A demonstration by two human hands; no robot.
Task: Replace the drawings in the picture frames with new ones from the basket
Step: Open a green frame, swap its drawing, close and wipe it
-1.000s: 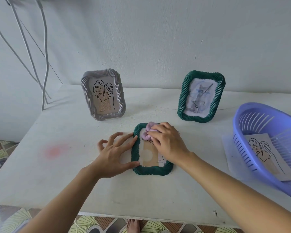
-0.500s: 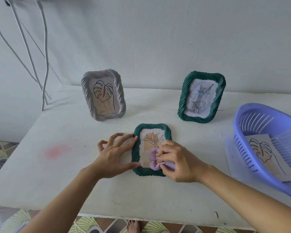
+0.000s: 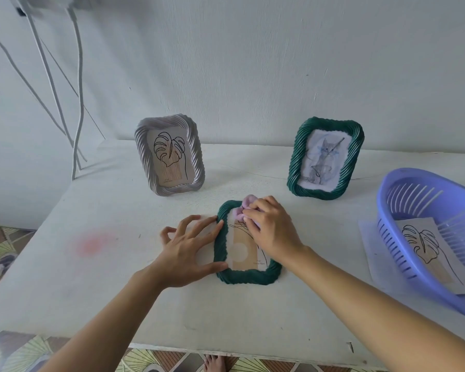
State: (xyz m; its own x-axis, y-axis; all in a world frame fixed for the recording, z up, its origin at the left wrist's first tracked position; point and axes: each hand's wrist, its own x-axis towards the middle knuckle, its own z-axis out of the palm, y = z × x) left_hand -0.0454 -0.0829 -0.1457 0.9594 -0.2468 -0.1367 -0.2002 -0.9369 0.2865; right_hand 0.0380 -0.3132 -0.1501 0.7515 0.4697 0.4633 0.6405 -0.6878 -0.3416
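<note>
Likely light, stiff, glass fragile: grip green frame point(image 3: 246, 276) by ribbed rim at 3 and 9 o'clock. Left hand point(image 3: 184, 251) spread, bracing rim; right hand point(image 3: 273, 229) clutching purple cloth point(image 3: 243, 210).

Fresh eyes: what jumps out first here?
Centre, the left hand braces a green frame lying flat; the right hand holds a purple cloth on its top end. A grey frame and a cat-drawing frame stand behind; a lilac basket holding a leaf drawing sits right.

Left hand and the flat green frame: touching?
Touching. Head view: the left hand has its thumb and a fingertip against the left edge of the flat green frame, no gap. Right hand grips a purple cloth.
</note>
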